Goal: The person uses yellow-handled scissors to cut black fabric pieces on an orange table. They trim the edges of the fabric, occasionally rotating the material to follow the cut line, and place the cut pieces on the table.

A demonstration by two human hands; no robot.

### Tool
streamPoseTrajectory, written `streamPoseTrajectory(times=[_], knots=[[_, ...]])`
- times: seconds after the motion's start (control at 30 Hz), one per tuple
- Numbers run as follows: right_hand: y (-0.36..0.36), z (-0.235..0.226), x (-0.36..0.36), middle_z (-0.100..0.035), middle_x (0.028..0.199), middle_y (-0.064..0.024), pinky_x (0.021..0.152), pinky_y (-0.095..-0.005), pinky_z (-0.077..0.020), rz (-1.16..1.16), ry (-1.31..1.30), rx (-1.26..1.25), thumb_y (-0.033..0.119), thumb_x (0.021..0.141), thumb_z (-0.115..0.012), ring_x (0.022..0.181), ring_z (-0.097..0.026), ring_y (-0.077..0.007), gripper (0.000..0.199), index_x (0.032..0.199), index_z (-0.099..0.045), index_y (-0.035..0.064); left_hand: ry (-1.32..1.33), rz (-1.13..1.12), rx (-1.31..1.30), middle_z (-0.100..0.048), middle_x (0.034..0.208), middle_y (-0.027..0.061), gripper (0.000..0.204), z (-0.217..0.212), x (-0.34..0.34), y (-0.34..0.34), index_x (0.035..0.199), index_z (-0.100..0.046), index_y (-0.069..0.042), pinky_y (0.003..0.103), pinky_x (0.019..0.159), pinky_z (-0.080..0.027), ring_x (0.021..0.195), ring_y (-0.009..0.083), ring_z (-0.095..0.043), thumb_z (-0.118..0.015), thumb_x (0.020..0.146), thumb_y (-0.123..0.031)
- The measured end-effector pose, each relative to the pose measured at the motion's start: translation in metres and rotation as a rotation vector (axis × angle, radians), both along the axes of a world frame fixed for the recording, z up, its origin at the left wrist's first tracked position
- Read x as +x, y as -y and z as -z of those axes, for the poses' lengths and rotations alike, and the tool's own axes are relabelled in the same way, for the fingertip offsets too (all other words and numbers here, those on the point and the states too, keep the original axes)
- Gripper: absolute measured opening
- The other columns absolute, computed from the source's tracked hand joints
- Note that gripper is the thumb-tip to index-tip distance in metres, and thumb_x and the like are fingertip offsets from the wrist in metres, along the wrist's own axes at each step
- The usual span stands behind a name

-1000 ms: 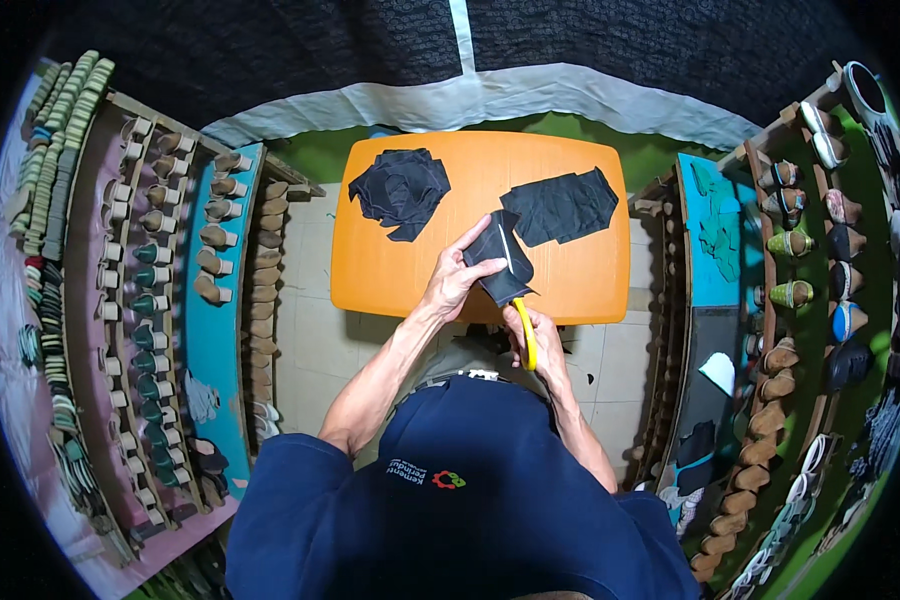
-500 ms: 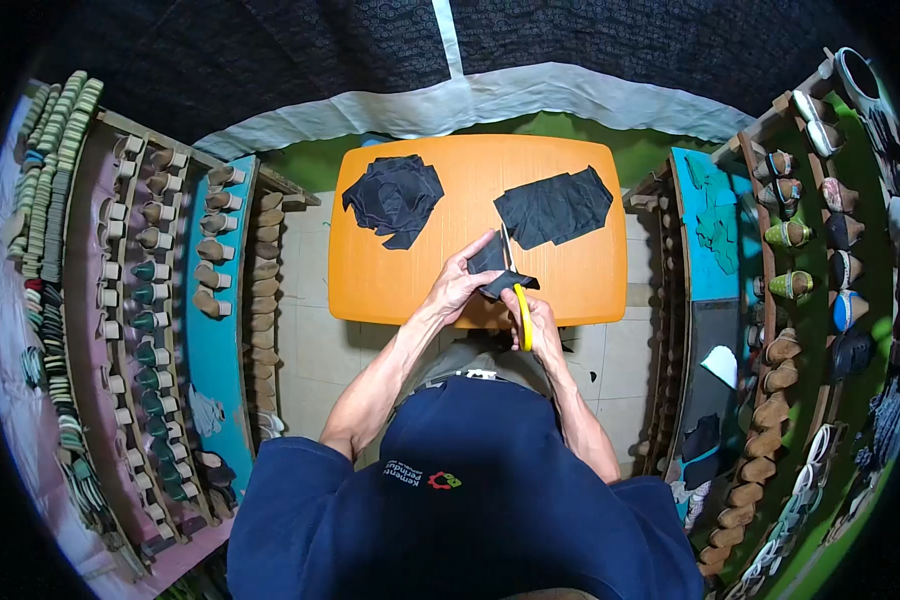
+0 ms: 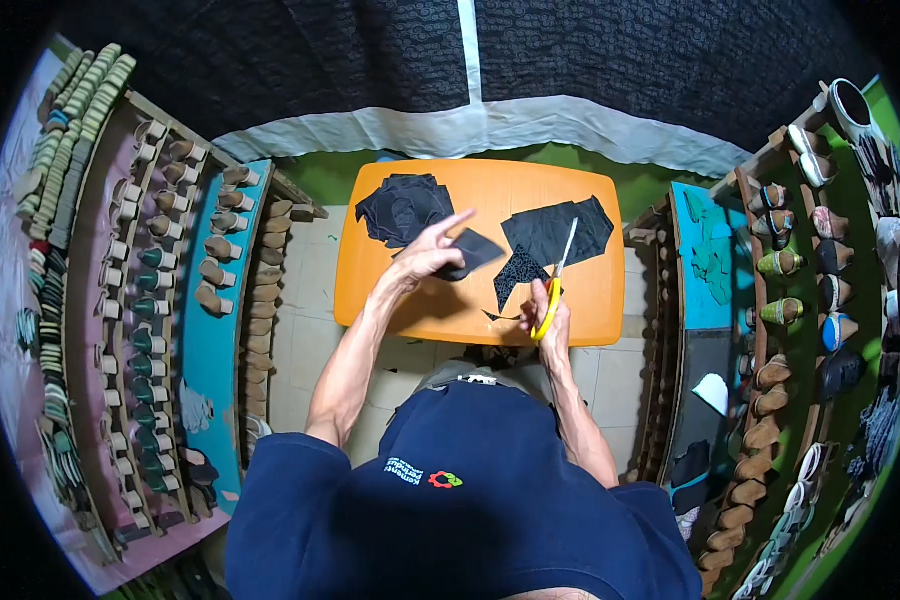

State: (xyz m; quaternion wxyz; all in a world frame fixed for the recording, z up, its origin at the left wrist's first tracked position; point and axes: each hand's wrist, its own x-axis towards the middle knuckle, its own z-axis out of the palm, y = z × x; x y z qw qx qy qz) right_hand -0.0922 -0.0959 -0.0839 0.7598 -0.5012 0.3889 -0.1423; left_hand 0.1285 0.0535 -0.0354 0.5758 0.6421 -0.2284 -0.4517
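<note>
A black, figured curtain point(image 3: 270, 80) with a pale, wavy hem spans 12 o'clock. Below it, the smooth orange table point(image 3: 540, 178) has gently bowed sides and rounded corners. At its 10 o'clock sits a crumpled, roundish black heap point(image 3: 398, 205); at 2 o'clock, a flatter, roughly rectangular black stack point(image 3: 588, 232) with uneven layered edges. The right hand point(image 3: 557, 325), at 5 o'clock, is curled around the scissors point(image 3: 554, 294), their yellow plastic handles low and metal blades aimed towards 1 o'clock. The left hand point(image 3: 422, 260), at 9 o'clock, is blurred; it seems to pinch the dark piece point(image 3: 482, 250), a flat, angular panel, with 1 finger extended. A lace-like, patterned scrap point(image 3: 511, 277) lies at 4 o'clock, ragged-edged, beside the stack. Open orange surface runs between heap and stack to the far edge, and along the right edge.
</note>
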Motion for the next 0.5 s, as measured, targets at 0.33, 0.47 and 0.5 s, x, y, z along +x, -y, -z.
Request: streamPoseTrajectory(times=[0.33, 0.47, 0.5], knots=[[0.001, -0.038, 0.032, -0.063, 0.08, -0.004, 0.059, -0.0241, -0.0509, -0.123, 0.247, -0.19, 0.011, 0.08, -0.084, 0.067, -0.062, -0.0109, 0.039, 0.097, -0.049, 0.0053, 0.932, -0.309, -0.114, -0.06, 0.104, 0.0053, 0.076, 0.005, -0.05, 0.007, 0.15, -0.045, -0.015, 0.03, 0.076, -0.049, 0.085, 0.0146, -0.054, -0.075, 0.08, -0.016], [0.002, -0.048, 0.035, -0.063, 0.083, -0.0037, 0.064, -0.0253, -0.0545, -0.088, 0.2, -0.227, 0.01, 0.079, -0.085, 0.07, -0.063, -0.011, 0.039, 0.098, -0.051, 0.0051, -0.218, -0.428, -0.202, -0.064, 0.081, 0.0037, 0.064, -0.007, -0.107, -0.013, 0.151, -0.043, -0.015, 0.023, 0.068, -0.049, 0.065, 0.0102, -0.058, -0.07, 0.094, -0.023], [-0.001, -0.06, 0.036, -0.063, 0.084, -0.0038, 0.065, -0.0257, -0.0546, -0.095, 0.182, -0.202, 0.01, 0.079, -0.084, 0.072, -0.064, -0.0116, 0.038, 0.099, -0.051, 0.0052, -0.586, -0.357, -0.349, -0.066, 0.102, 0.0087, 0.069, -0.008, -0.124, -0.021, 0.156, -0.034, -0.022, 0.03, 0.081, -0.052, 0.087, 0.0152, -0.063, -0.067, 0.096, -0.028]])
